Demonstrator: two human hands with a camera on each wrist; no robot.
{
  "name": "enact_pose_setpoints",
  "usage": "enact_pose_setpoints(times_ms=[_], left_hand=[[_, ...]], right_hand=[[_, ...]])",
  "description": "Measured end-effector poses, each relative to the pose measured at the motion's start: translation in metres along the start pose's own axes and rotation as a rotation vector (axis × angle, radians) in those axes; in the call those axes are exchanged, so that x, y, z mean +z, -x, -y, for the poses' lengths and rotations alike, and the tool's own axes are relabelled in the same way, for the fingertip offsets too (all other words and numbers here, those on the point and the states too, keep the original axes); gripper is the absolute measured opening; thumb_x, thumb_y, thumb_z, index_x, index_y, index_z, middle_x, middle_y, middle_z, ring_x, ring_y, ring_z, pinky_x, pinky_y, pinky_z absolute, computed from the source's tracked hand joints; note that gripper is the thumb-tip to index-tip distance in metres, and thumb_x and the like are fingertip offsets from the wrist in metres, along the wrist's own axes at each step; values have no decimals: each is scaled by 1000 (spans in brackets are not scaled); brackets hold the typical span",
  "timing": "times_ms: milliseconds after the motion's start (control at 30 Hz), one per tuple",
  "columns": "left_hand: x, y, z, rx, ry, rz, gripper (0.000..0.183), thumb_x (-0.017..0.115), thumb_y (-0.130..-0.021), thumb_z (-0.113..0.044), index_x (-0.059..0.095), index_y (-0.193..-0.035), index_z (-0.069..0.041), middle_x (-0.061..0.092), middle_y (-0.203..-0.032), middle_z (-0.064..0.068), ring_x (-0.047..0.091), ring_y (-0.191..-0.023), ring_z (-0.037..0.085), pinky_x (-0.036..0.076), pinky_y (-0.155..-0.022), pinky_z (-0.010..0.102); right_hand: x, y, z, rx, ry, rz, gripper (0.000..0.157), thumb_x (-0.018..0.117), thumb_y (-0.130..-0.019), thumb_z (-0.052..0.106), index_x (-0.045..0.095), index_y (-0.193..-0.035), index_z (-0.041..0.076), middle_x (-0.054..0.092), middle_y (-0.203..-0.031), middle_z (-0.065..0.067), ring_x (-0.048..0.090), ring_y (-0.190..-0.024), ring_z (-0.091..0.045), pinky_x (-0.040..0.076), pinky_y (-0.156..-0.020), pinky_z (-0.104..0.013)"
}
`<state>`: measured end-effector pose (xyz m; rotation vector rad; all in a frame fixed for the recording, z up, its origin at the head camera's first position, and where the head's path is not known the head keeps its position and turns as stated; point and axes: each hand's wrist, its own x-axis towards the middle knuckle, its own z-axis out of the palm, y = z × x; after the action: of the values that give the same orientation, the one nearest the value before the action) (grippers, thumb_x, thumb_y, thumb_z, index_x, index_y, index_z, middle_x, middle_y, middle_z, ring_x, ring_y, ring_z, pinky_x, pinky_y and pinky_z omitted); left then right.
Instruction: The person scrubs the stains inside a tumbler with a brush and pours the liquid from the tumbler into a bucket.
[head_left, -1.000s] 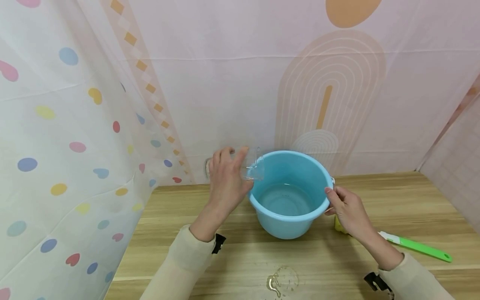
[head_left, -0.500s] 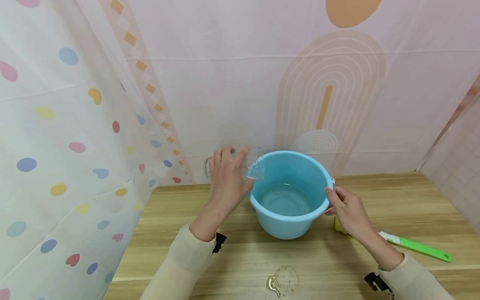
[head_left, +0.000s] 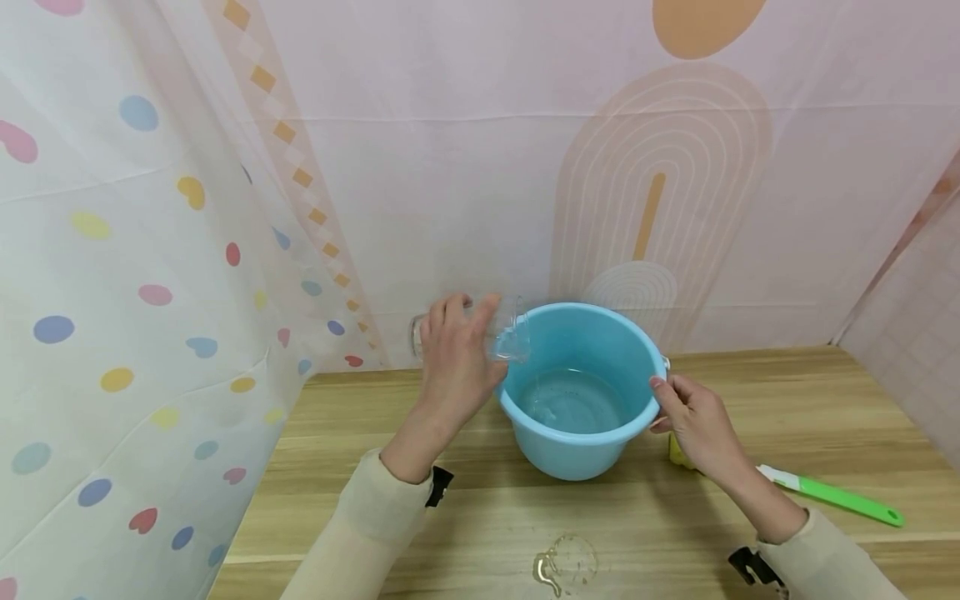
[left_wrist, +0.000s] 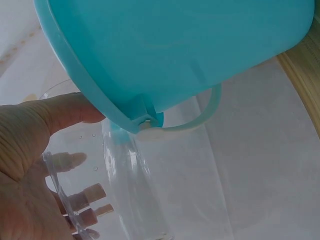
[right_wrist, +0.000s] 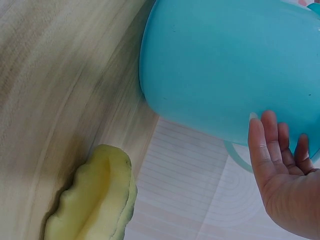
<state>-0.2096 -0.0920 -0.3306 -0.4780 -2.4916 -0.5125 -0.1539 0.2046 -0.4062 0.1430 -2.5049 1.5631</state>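
My left hand (head_left: 457, 354) grips a clear cup (head_left: 512, 333) tipped on its side, its mouth over the left rim of a light blue bucket (head_left: 573, 454). Water (head_left: 577, 404) covers the bucket's bottom, with a thin trickle and a ripple below the cup's mouth. In the left wrist view the fingers show through the clear wall of the cup (left_wrist: 120, 180), and the thumb lies right at the bucket's rim. On the other side, my right hand (head_left: 693, 412) holds the bucket's right rim, thumb on top. The right wrist view shows its fingers against the bucket's outer wall (right_wrist: 215, 65).
A yellow sponge with a green layer (right_wrist: 95, 195) lies on the wooden table (head_left: 360, 500) beside the bucket, partly hidden by the right hand in the head view. Further right is a green-and-white handled tool (head_left: 840, 494). Spilled water (head_left: 551, 567) marks the table's front. Patterned cloth hangs behind.
A trickle and a ripple now show at the left of the water in the bucket, which looked calmer before. Both hands, the cup and the bucket have stayed nearly still.
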Motion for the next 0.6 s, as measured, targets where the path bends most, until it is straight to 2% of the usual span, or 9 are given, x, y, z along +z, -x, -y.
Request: enact_pose_setpoints(times_ms=[200, 600], left_hand=[[1, -1, 0, 6, -11, 7, 73, 98, -67, -8, 63, -131, -14, 58, -124, 24, 51, -122, 44, 43, -98, 56], [1, -2, -1, 4, -14, 10, 73, 97, -67, -7, 64, -131, -14, 58, -125, 24, 51, -121, 44, 43, -98, 57]], right_hand=[[-1, 0, -1, 5, -4, -1, 40, 50, -113, 27, 64, -105, -10, 72, -92, -15, 71, -73, -12, 61, -65, -27], [-2, 0, -2, 13, 8, -7, 38, 50, -113, 25, 65, -103, -8, 72, -93, -14, 70, -74, -11, 61, -65, -27]])
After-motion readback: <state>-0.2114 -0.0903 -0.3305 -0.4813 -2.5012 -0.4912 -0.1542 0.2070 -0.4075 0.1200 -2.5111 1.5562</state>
